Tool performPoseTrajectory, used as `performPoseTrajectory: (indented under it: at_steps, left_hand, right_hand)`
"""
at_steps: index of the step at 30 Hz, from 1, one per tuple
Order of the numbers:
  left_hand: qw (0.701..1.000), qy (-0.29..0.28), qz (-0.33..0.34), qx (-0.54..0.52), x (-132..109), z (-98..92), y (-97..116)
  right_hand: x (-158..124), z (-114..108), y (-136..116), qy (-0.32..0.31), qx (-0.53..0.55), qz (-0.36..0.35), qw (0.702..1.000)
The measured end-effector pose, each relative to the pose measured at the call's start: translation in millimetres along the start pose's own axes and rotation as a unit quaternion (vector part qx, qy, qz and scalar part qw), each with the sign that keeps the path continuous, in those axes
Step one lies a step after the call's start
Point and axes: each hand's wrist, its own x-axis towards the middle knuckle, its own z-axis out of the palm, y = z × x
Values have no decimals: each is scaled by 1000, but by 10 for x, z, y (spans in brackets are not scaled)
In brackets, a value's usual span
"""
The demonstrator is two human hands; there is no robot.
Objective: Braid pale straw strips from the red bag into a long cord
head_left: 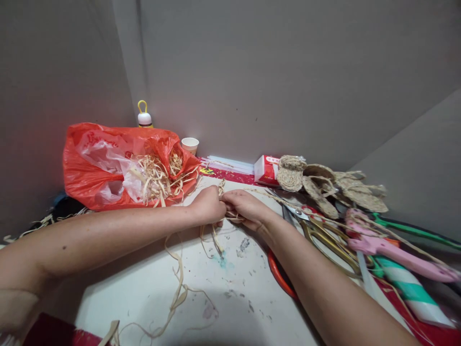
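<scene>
Left hand (209, 205) curled, meeting right hand (248, 205); both pinching straw strands (216, 239).

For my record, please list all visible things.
bag: one, red, left
fibres: many, tan, left, centre
bottle: one, white-yellow, back
cup: one, white, back
strips: several, whitish, back
box: one, red-white, back
woven pieces: several, tan, right
scissors: one, gold, right
pink tool: one, pink, right
green tool: one, green, right
tube: one, white-green, right
handle: one, red, right
covering: count unclear, red, edges
tabletop: one, white, centre
walls: several, grey, behind
forearms: two, bare, front
left hand: one, bare, centre
right hand: one, bare, centre
</scene>
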Motion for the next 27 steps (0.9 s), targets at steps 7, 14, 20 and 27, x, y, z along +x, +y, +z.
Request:
performPoseTrajectory:
  at_steps: [7, 14, 20, 27]
  left_hand:
    - [996, 68, 42, 48, -62, 27, 25]
    - [993, -43, -30, -102, -43, -230, -17]
    - [992, 36, 4, -120, 27, -257, -123]
    - [976, -103, -12, -193, 59, -113, -98]
  right_hand:
    - [-3, -15, -7, -3, 9, 1, 1000]
    - [-36, -48, -29, -5, 3, -1, 1000]
    - [-39, -59, -33, -16, -6, -7, 1000]
    - [-45, -106, -21, -28, -21, -5, 999]
